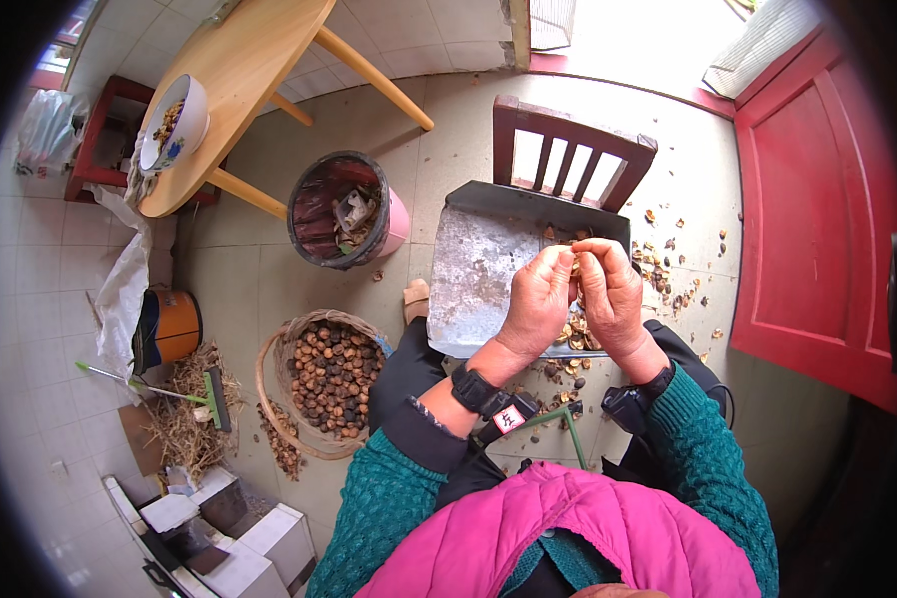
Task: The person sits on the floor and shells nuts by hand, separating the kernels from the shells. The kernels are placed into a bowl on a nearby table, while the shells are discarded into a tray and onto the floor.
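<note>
My left hand (540, 299) and my right hand (611, 303) meet at the fingertips above a shallow metal tray (475, 269). Between the fingers is a small walnut piece (575, 266), mostly hidden by them. Broken walnut shells (579, 335) lie in the right part of the tray, partly covered by my hands and wrists. By my left leg stands a wicker basket (284, 333), its tall handle leaning left. Whole brown walnuts (335, 377) fill it, some much darker than others.
A wooden chair (568, 149) stands behind the tray. Left of it is a lined pink bin (396, 224) with waste. Shell bits (669, 276) litter the floor near the red door (811, 224). A bowl (187, 127) sits on the table (232, 82); straw (187, 418) lies at left.
</note>
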### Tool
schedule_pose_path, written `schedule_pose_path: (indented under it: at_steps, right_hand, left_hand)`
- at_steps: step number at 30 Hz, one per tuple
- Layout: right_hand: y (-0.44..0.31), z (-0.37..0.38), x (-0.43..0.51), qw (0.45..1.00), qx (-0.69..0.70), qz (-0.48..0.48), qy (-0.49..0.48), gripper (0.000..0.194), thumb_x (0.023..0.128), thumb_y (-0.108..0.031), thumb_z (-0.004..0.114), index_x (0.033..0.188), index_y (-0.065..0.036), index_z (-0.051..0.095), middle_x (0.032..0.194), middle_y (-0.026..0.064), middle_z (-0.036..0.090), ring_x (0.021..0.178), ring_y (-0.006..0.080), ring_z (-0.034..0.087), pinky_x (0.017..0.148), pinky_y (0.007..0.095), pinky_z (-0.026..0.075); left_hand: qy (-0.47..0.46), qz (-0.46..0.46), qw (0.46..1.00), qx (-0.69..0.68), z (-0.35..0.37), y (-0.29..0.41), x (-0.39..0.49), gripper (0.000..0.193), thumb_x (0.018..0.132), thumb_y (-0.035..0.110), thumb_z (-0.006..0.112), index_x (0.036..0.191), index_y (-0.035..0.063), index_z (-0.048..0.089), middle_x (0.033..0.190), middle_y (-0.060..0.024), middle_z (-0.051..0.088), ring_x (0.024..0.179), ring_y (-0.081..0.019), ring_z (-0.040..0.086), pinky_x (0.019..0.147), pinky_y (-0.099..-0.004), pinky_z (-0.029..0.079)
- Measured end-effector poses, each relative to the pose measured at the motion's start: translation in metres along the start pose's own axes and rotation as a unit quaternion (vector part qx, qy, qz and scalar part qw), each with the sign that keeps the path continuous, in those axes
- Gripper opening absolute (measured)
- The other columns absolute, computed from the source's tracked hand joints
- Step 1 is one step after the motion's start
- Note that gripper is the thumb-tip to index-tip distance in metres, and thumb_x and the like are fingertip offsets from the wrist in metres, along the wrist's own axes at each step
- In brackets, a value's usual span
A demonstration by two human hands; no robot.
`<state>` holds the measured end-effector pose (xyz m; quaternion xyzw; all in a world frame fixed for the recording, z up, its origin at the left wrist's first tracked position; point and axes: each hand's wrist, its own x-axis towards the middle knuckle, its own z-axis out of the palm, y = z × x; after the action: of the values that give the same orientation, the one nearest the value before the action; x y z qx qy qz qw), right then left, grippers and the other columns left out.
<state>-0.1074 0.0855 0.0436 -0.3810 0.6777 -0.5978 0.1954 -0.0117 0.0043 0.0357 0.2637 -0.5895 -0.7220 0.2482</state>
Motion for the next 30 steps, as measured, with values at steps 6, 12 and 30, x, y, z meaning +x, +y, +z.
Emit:
schedule_pose_path:
  at_steps: [6, 12, 30]
  right_hand:
    - [-0.001, 0.007, -0.005, 0.999, -0.038, -0.026, 0.021, 0.013, 0.103, -0.006, 0.047, 0.112, -0.003, 0.056, 0.069, 0.0017, 0.06, 0.057, 0.0089, 0.058, 0.053, 0.0255, 0.046]
    - [-0.003, 0.011, -0.007, 0.997, -0.036, -0.068, 0.018, 0.015, 0.104, -0.005, 0.044, 0.116, -0.002, 0.053, 0.071, 0.001, 0.059, 0.058, 0.0083, 0.058, 0.053, 0.0247, 0.048]
    - [0.005, -0.015, 0.003, 0.999, 0.001, 0.037, -0.019, 0.02, 0.102, -0.005, 0.049, 0.118, 0.002, 0.059, 0.093, 0.0095, 0.068, 0.071, 0.0141, 0.066, 0.067, 0.0273, 0.054]
  left_hand:
    - [0.031, -0.049, 0.994, -0.092, 0.008, -0.005, 0.001, 0.026, 0.108, 0.025, 0.045, 0.108, 0.0041, 0.061, 0.072, 0.0057, 0.054, 0.058, -0.0006, 0.044, 0.051, -0.0169, 0.037]
    - [0.047, -0.097, 0.982, -0.158, 0.009, 0.0, 0.003, 0.029, 0.109, 0.027, 0.041, 0.101, 0.0055, 0.059, 0.068, 0.0044, 0.051, 0.052, -0.0027, 0.043, 0.046, -0.0186, 0.036]
    - [-0.073, -0.163, 0.916, -0.359, -0.017, -0.008, 0.021, 0.027, 0.107, 0.026, 0.047, 0.112, 0.0038, 0.06, 0.087, -0.0045, 0.064, 0.067, -0.0097, 0.061, 0.053, -0.02, 0.045]
